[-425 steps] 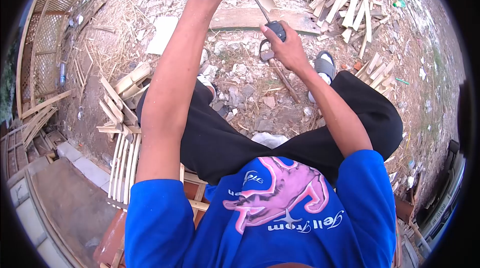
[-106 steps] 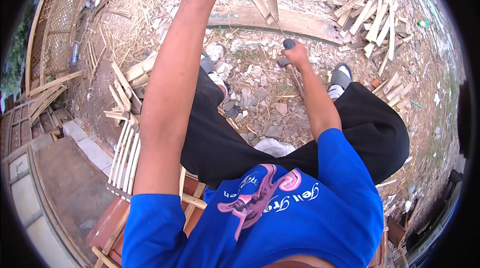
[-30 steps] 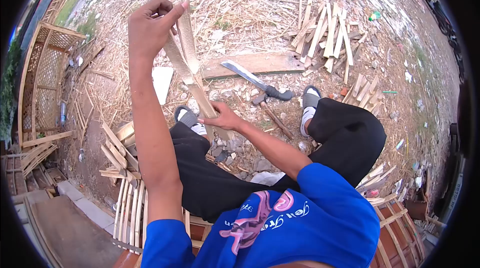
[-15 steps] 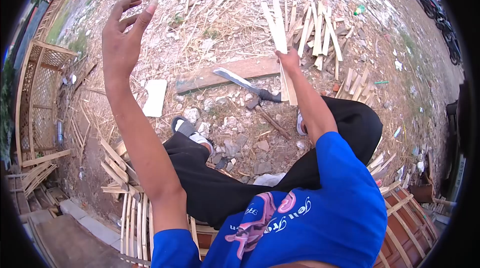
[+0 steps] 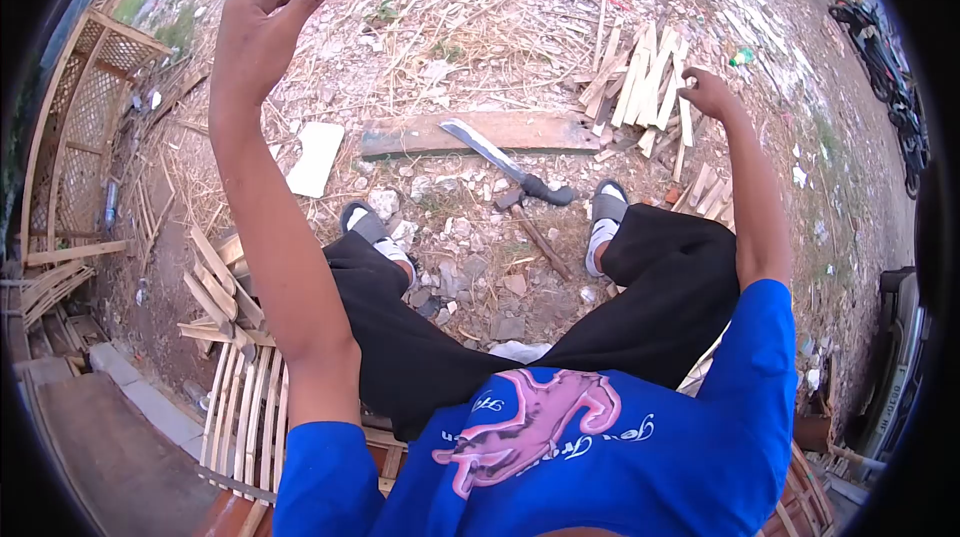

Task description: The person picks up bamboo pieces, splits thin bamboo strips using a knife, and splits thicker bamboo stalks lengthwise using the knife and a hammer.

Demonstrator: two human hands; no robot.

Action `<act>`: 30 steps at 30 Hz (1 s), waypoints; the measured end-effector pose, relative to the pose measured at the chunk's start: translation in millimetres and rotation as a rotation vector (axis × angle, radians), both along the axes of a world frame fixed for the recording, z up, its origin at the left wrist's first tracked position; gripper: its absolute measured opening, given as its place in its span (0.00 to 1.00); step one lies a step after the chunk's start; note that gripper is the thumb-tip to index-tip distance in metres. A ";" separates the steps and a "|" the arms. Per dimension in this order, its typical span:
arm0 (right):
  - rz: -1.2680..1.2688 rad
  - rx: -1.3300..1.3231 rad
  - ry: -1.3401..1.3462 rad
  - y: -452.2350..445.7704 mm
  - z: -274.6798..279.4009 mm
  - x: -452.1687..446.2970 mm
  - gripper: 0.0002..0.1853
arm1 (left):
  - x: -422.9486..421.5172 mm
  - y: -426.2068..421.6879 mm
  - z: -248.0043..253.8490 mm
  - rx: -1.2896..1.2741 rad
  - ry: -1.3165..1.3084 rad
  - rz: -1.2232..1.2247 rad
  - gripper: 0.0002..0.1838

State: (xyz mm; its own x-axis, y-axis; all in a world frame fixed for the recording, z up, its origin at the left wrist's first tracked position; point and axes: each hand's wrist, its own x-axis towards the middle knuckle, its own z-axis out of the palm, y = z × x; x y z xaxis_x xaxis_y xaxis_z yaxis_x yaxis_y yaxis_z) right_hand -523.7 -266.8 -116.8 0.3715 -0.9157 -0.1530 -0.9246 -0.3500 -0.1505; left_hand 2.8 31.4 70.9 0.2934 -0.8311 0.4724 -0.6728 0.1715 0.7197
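My left hand [image 5: 258, 32] is raised at the upper left, its fingers loosely bent and apart, holding nothing. At the right, my right hand [image 5: 708, 95] hangs beside a pile of pale wooden strips [image 5: 645, 87], its fingers half curled with a gap and nothing visible in them. Between my feet and the pile lies a thick wooden plank [image 5: 410, 135]. A machete [image 5: 485, 149] rests with its blade across the plank and its dark handle on the ground. Just below it lies a hammer [image 5: 538, 237] with a wooden handle.
A white flat piece [image 5: 316, 159] lies left of the plank. More cut wood [image 5: 222, 287] and a slatted stack [image 5: 245, 417] stand by my left side. A lattice frame [image 5: 75, 137] stands far left; motorcycles [image 5: 880, 67] are parked far right. Rubble covers the ground.
My right hand has let go of the long pale strips, which now lie on the pile, and has moved right. My left hand stays raised, slightly higher in view.
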 end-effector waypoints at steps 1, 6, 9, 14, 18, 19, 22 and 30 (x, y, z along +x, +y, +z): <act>0.031 0.087 0.032 11.1 -11.0 3.1 0.27 | 7.9 7.5 0.5 -0.027 0.004 0.003 0.25; 0.089 0.385 0.047 39.6 -16.8 17.4 0.29 | 46.6 78.4 0.7 -0.005 0.023 0.174 0.20; 0.110 0.368 -0.099 26.4 -21.0 28.9 0.28 | 71.7 117.7 -80.9 0.098 0.080 0.270 0.23; 0.220 0.431 -0.090 20.5 -40.3 29.3 0.28 | 114.7 290.8 -310.8 0.404 0.201 0.915 0.24; 0.219 0.516 -0.031 27.5 -42.6 40.6 0.26 | 87.5 395.7 -390.6 0.667 -0.057 1.184 0.25; 0.217 0.511 -0.029 29.4 -43.9 41.8 0.25 | 90.1 403.9 -383.8 0.667 -0.140 1.203 0.25; 0.223 0.506 -0.015 26.4 -46.1 45.2 0.25 | 102.2 403.7 -342.8 0.706 -0.288 1.290 0.24; 0.366 0.365 0.079 40.3 -53.4 65.4 0.27 | 201.9 403.0 -349.5 1.361 -0.146 1.223 0.32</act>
State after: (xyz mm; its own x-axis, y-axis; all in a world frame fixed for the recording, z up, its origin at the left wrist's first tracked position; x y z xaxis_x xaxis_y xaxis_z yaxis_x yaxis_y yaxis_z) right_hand -458.3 -226.5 -170.2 0.6315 -0.6101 -0.4786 -0.7652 -0.5900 -0.2576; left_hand 204.7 434.4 -278.6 0.9812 0.0081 -0.1927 -0.0203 -0.9892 -0.1448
